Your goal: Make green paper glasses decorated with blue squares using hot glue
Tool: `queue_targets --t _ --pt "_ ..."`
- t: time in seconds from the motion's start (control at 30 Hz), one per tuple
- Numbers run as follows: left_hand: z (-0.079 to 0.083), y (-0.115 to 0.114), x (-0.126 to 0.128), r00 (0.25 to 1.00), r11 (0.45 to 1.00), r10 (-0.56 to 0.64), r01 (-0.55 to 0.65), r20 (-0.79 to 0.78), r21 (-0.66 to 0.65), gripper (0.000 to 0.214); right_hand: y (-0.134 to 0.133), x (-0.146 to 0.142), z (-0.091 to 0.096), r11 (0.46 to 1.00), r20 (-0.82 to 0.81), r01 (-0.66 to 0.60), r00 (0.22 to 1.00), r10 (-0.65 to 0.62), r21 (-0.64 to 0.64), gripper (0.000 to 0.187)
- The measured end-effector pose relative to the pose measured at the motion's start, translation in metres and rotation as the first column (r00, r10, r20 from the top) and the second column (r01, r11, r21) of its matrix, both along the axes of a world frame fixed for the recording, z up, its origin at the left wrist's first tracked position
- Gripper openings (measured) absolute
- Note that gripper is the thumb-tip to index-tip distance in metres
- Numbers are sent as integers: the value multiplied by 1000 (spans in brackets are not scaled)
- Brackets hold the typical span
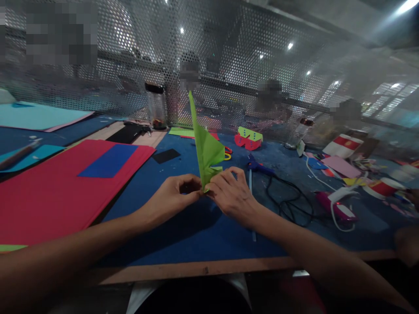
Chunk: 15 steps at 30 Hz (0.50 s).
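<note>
A folded piece of bright green paper (209,150) stands upright over the blue tabletop, its long point rising and its folds fanning to the right. My left hand (175,194) pinches its lower end between thumb and fingertips. From the other side, my right hand (234,189) closes its fingers on the same lower part and covers some of the folds. Behind the paper, scissors (228,153) with red and yellow handles are partly hidden. Right of my right hand lies a blue glue gun (258,166) with a black cord.
Red sheets (59,192) with a blue paper strip (109,161) lie at left. A glass jar (156,107) and a red-green paper piece (248,138) stand near the perforated metal screen (222,83). A magenta device (337,207) with white cable and paper scraps (343,168) are at right.
</note>
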<state>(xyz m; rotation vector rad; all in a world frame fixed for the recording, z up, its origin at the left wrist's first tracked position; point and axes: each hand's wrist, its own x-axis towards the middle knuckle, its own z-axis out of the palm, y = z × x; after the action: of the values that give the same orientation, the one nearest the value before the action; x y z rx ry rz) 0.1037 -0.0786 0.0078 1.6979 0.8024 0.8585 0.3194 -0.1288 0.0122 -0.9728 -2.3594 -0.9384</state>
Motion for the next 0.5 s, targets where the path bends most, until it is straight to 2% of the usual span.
queue_targets --t 0.13,0.23,0.4,0.5 --pt "3 -3 1 999 996 1 3 -54 85 26 0 0 1 1000 -3 19 1000 -19 21 28" --pt "3 -4 1 995 993 45 -34 -92 113 28 1 -1 0 999 12 11 1000 -12 42 28" --pt "0 -2 1 990 991 69 -53 -127 126 28 2 -2 -3 998 1 19 1000 -19 59 23" --pt "-1 2 1 995 995 58 -51 -83 86 30 1 -2 -1 997 -39 20 999 -17 69 22"
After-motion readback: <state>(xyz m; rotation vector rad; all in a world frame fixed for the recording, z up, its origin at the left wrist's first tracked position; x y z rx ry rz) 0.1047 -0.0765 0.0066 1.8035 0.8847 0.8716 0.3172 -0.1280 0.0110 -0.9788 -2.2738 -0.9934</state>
